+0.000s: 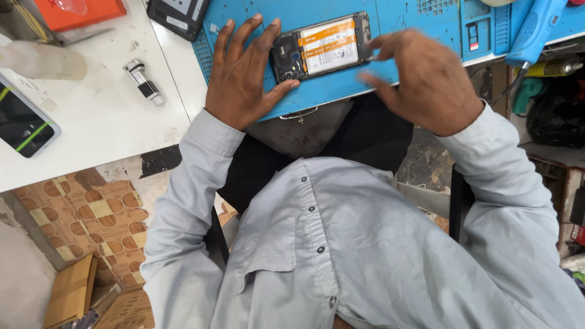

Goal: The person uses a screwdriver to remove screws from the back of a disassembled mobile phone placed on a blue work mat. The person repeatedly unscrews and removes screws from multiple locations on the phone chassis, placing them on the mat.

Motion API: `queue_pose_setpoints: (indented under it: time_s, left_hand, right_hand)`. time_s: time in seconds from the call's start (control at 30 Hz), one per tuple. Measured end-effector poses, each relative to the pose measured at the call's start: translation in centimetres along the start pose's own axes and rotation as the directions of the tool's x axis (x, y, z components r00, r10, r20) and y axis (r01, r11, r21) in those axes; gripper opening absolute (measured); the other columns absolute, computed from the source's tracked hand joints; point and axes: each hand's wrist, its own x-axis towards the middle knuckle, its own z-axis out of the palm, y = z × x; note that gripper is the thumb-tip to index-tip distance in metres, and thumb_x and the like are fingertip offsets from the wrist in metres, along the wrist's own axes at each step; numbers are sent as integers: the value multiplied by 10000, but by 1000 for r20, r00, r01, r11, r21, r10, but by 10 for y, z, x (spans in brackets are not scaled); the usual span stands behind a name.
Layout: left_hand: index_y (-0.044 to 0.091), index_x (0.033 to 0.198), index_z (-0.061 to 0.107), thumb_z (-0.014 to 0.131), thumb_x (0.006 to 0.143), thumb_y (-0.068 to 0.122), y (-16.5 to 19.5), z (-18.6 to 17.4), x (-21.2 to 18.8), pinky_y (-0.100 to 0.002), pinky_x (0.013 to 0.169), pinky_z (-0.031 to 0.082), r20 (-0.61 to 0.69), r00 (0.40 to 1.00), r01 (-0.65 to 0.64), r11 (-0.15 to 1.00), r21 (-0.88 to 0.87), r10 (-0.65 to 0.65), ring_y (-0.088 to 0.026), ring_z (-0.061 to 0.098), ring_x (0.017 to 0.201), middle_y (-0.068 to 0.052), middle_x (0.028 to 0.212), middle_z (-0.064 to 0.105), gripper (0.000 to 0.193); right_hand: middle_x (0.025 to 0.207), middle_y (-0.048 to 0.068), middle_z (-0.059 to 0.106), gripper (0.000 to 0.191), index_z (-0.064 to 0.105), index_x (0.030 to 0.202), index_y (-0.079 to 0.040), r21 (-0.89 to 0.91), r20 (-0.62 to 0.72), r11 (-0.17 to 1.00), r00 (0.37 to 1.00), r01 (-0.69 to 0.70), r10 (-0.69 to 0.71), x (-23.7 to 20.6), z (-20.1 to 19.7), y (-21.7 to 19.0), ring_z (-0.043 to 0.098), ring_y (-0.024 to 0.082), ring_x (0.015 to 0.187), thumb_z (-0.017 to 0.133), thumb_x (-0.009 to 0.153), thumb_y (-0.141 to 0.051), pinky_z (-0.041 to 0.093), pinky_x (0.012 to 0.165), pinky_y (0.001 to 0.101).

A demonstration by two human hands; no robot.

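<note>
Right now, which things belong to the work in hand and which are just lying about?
In hand:
- opened phone, back cover off, battery showing
- blue work mat under it
- left hand steadying it
- right hand at its other end

Lying about:
- small silver and black tool
- second phone
- orange box
- blue tool

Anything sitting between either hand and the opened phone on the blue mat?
Nothing visible. The left hand already rests against the opened phone at its camera end; the right hand is at its other end, on the blue mat.
</note>
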Motion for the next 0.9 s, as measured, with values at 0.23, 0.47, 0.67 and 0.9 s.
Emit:
queue_pose_setpoints:
  time_s: [0.23, 0.47, 0.67, 0.9]
  left_hand:
    - [83, 1636, 326, 849, 937, 639, -1, 0, 0, -522, 1318, 158, 6, 1000, 9, 1000, -12, -9, -290, 331, 1542, -154, 1523, 544, 1035]
    - [76, 1640, 328, 851, 954, 637, -2, 4, -4, -520, 1323, 160, 10, 1000, -2, 1000, -14, 2, -291, 320, 1556, -146, 1525, 547, 1029]
    - [84, 1638, 326, 850, 953, 642, -4, 4, -2, -513, 1320, 165, -21, 1000, -21, 1000, 6, 21, -297, 317, 1552, -174, 1531, 539, 1028]
    - [86, 1639, 318, 853, 935, 624, -3, 6, -3, -520, 1313, 165, -21, 1000, -20, 1000, -9, 20, -306, 314, 1552, -181, 1542, 534, 1036]
  right_hand:
    - [981, 149, 645, 216, 550, 1056, 31, 101, 64, 991, 993, 91, -98, 3, -2, -1, 626, 351, 919, 647, 887, 124, 548, 809, 402]
    - [1078, 130, 656, 185, 542, 1113, 37, 10, -34, 999, 998, -45, 45, -2, 5, 1, 647, 321, 1038, 723, 1084, 22, 523, 909, 397]
    - [1138, 145, 659, 242, 558, 1188, 26, -42, -47, 999, 999, -14, 12, -3, 7, 3, 656, 337, 1077, 753, 1055, -29, 532, 931, 423]
    - [1056, 143, 649, 223, 555, 1096, 27, 9, -22, 996, 996, 90, -90, -1, 6, -1, 661, 339, 1028, 716, 947, 68, 548, 985, 457]
